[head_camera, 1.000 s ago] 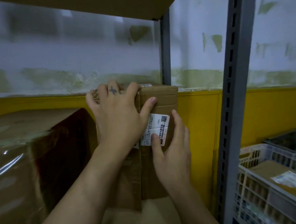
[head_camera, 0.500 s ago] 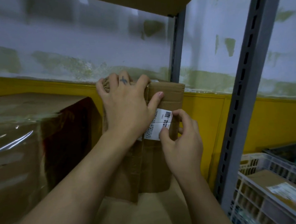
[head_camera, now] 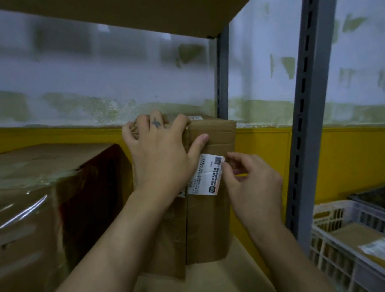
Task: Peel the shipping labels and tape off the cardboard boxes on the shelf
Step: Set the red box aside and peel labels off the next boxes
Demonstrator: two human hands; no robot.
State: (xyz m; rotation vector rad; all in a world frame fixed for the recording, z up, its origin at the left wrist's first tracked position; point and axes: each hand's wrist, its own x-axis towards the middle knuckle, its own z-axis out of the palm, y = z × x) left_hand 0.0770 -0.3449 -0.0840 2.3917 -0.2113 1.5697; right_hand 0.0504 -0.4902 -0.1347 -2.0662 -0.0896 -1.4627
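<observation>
a small cardboard box [head_camera: 211, 223] stands upright on the shelf board [head_camera: 216, 285], near the back of the bay and just left of the rear post [head_camera: 222, 77]. a white label [head_camera: 207, 176] is stuck high on the box's front face, across the seam between the flaps, its left end hidden behind the left hand [head_camera: 158, 156]. that hand holds the box: the palm lies flat on the front, the fingers [head_camera: 179, 124] hook over the top edge, and the thumb stretches out across the cardboard just above the label. the right hand [head_camera: 253, 185] comes in from the right at label height. its thumb and forefinger are drawn together at the label's upper right edge and pinch it there, while the other fingers are loosely curled behind. the rest of the label looks flat on the box.

a larger box [head_camera: 34, 210] wrapped in shiny clear tape sits to the left, touching or nearly touching the small one. another shelf board [head_camera: 135, 10] runs overhead. right of the grey slotted front post [head_camera: 312, 117], a white plastic crate [head_camera: 326, 246] holds a brown parcel [head_camera: 356, 235] with its own white label. behind everything is a wall, yellow below and patchy white above.
</observation>
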